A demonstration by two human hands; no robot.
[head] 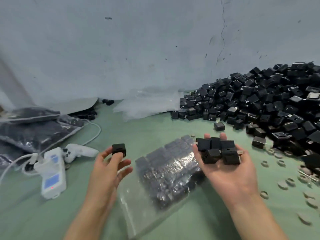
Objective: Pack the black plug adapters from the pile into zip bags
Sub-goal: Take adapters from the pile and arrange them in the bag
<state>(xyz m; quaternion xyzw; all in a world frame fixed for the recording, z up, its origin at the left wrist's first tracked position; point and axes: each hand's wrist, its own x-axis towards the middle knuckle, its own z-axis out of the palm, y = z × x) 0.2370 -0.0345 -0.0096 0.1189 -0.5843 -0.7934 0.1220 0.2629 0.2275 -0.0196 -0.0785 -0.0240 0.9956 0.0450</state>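
The bench point(155, 125) is showing pale mint green. The wall point(121, 49) is looking dull blue-grey, carrying dark specks and one thin dark crack. The pile point(259, 101) is reading black throughout. The adapter point(119, 149) in the left hand point(107, 168) is showing matte black. The bag point(166, 170) is gleaming clear, with white glare over blackish contents. The device point(53, 170) is showing white with blue panels and a red dot. The cable point(100, 129) and controller point(81, 151) are looking white. The rings point(283, 185) are showing grey.

Green surface point(138, 125), adapter pile point(259, 104), filled zip bag point(166, 172), empty bags point(149, 104), white controller point(79, 152), grey discs point(282, 185)
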